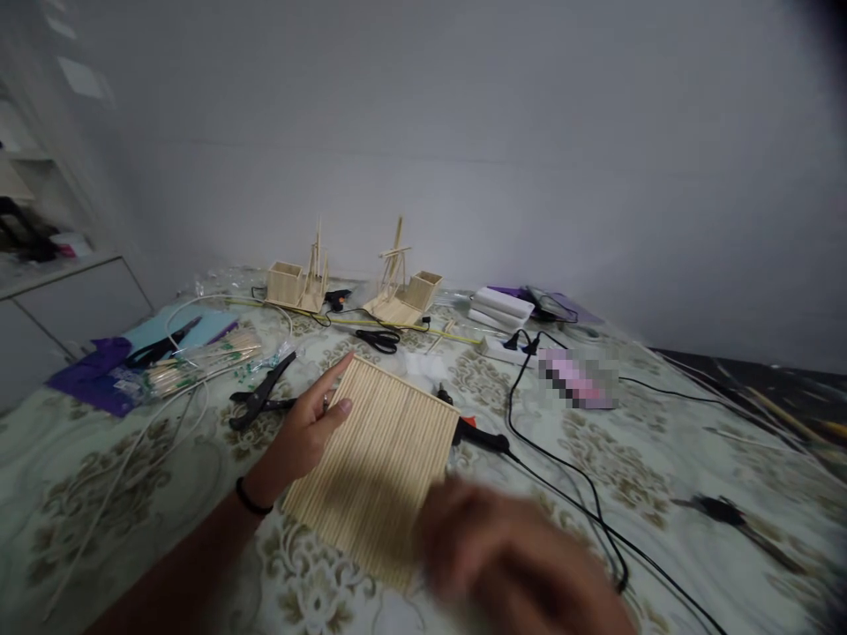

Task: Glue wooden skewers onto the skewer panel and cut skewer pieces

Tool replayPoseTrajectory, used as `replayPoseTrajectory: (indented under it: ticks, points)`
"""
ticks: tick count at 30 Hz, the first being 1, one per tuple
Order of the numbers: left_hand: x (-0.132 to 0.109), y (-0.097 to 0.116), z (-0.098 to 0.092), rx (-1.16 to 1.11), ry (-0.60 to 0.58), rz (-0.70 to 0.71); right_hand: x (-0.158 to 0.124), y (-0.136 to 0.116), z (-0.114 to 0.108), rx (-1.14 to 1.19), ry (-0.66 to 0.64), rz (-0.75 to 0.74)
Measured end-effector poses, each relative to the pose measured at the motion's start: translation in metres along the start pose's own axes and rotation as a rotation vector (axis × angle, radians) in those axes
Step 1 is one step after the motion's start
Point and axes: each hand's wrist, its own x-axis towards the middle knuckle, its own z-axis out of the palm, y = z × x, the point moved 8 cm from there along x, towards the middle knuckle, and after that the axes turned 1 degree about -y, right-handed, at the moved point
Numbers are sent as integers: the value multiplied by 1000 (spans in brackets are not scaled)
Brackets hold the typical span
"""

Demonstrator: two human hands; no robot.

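A flat square panel of bamboo sticks (377, 459) lies on the patterned cloth (132, 494) in front of me. My left hand (308, 432) rests along its left edge, index finger stretched toward the far corner and thumb on the panel. A black band circles that wrist. My right hand (509, 556) hovers over the panel's near right corner, smeared by motion, so its fingers cannot be read.
Black pliers (261, 397) lie left of the panel, scissors (378, 339) behind it. A glue gun (476, 434) with a black cord (569, 476) sits at the right. Two stick models (297, 282) (403, 295) stand by the wall. A pack of sticks (198, 362) lies at the left.
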Motion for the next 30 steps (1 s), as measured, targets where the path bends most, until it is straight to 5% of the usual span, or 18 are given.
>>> replayPoseTrajectory:
  ticks: [3, 4, 6, 11, 18, 23, 30]
  points:
    - [-5, -2, 1, -4, 40, -56, 20, -22, -101, -354, 621, -112]
    - [-6, -2, 3, -14, 42, -73, 22, -20, -119, -408, 697, -106]
    - [-10, -2, 8, -53, 33, -105, 27, 1, -135, -323, 636, -35]
    - [-19, -8, 18, -105, 25, -171, 19, 36, -123, -113, 457, 55]
    - [-19, -14, 19, 3, 85, -152, 18, 25, -115, -183, 502, 66]
    - [-10, 5, 6, 158, 243, -11, 22, 27, -109, -230, 475, 85]
    - [-13, 18, 0, 229, 278, -67, 20, 8, -97, -389, 434, 54]
